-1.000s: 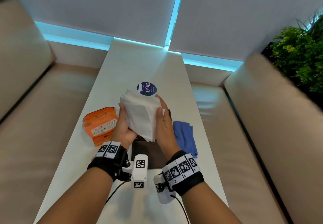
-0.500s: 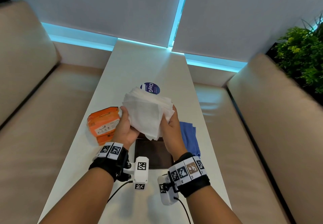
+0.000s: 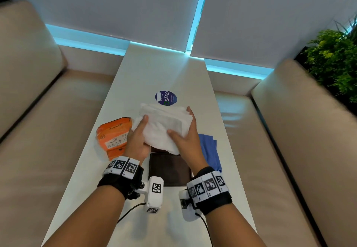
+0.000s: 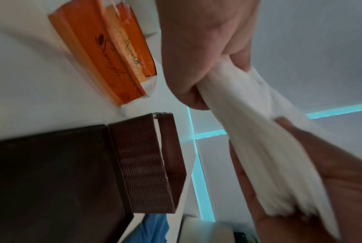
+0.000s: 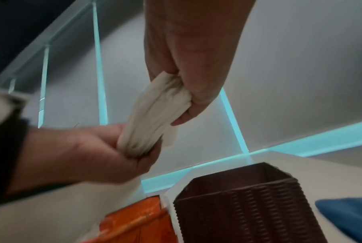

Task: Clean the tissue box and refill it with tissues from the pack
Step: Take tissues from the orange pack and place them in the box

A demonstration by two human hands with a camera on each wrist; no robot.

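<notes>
A thick stack of white tissues (image 3: 164, 125) is held in the air between both hands, above the far end of the brown woven tissue box (image 5: 238, 205). My left hand (image 3: 141, 131) grips the stack's left end, thumb on top. My right hand (image 3: 180, 121) grips the right end, fingers curled round the far edge. The box stands open and looks empty in the right wrist view; in the head view the tissues hide most of it. Its flat brown lid (image 3: 170, 169) lies on the table just in front of it. The orange tissue pack (image 3: 114, 136) lies torn open to the left.
A folded blue cloth (image 3: 209, 150) lies right of the box. A round blue sticker (image 3: 166, 97) is on the narrow white table (image 3: 154, 69) beyond the tissues. Beige sofas flank the table, and a green plant (image 3: 336, 61) stands at the far right.
The tissue stack has tipped from nearly upright to lying flatter. My left thumb has come on top of it and my right hand has shifted round its right end.
</notes>
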